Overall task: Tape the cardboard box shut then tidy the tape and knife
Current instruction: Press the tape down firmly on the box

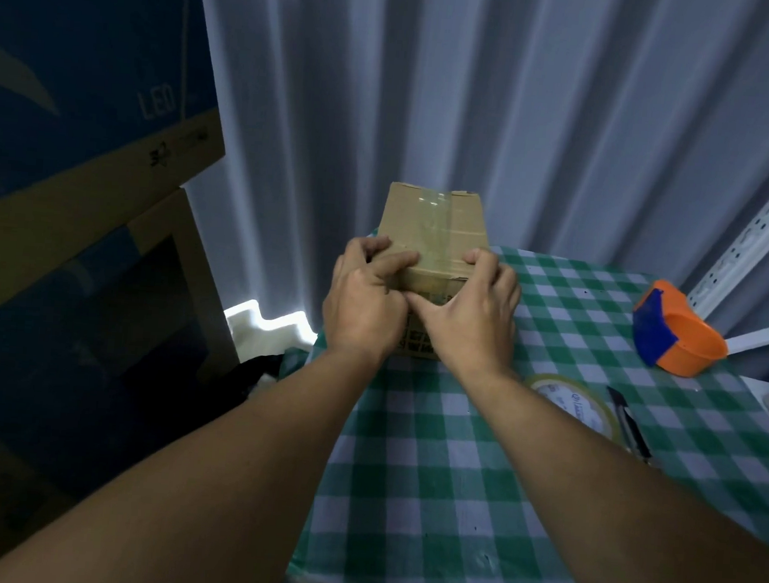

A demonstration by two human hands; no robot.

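Note:
A small brown cardboard box (433,224) stands at the far edge of the checked table, with a strip of clear tape running down the middle of its top. My left hand (363,303) presses on the box's near left edge, fingers bent over the top. My right hand (472,315) grips the near right corner, its thumb stretched across the front face. A roll of clear tape (579,407) lies flat on the cloth to the right, partly hidden by my right forearm. A black utility knife (628,424) lies just beyond the roll.
The table carries a green-and-white checked cloth (451,478). An orange and blue tape dispenser (675,332) sits at the far right. Large cardboard boxes (82,224) stand to the left, with white foam (266,328) beside them. A corrugated metal wall (478,93) rises behind.

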